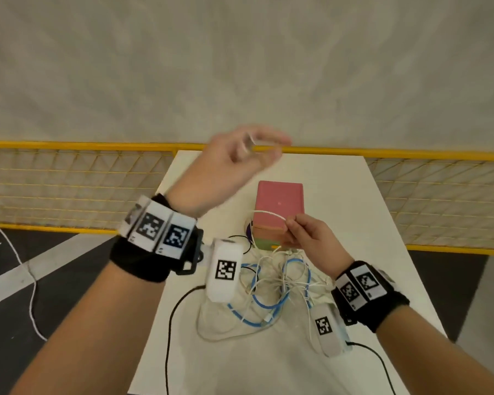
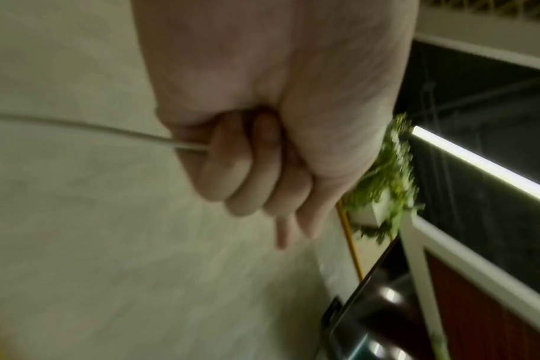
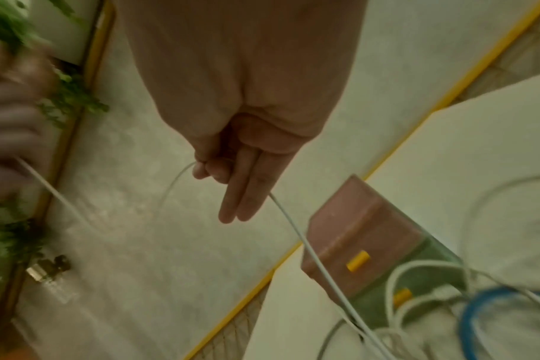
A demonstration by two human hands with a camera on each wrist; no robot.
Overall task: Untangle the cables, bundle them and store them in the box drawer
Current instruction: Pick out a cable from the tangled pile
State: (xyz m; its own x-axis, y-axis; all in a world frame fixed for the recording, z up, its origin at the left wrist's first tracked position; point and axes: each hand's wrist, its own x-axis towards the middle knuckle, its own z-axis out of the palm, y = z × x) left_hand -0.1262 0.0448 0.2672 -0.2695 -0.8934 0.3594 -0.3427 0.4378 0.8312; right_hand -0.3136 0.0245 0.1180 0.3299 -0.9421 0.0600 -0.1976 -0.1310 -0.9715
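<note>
A tangle of white and blue cables [image 1: 280,283] lies on the white table [image 1: 354,195] in front of a small drawer box [image 1: 278,206] with a pink top and a green lower drawer. My left hand [image 1: 248,149] is raised high above the table, blurred, fingers curled round a thin white cable [image 2: 108,132]. My right hand [image 1: 300,232] sits lower, just right of the box, pinching the same white cable [image 1: 268,213] between thumb and forefinger. In the right wrist view the white cable [image 3: 305,243] runs down from the pinch past the drawer box [image 3: 364,241] into the tangle.
A yellow wire fence [image 1: 69,183] runs behind the table. A black cable [image 1: 171,315] hangs off the table's left front. A white cord [image 1: 26,269] trails over the dark floor at left. Green plants [image 2: 386,175] stand by a wall.
</note>
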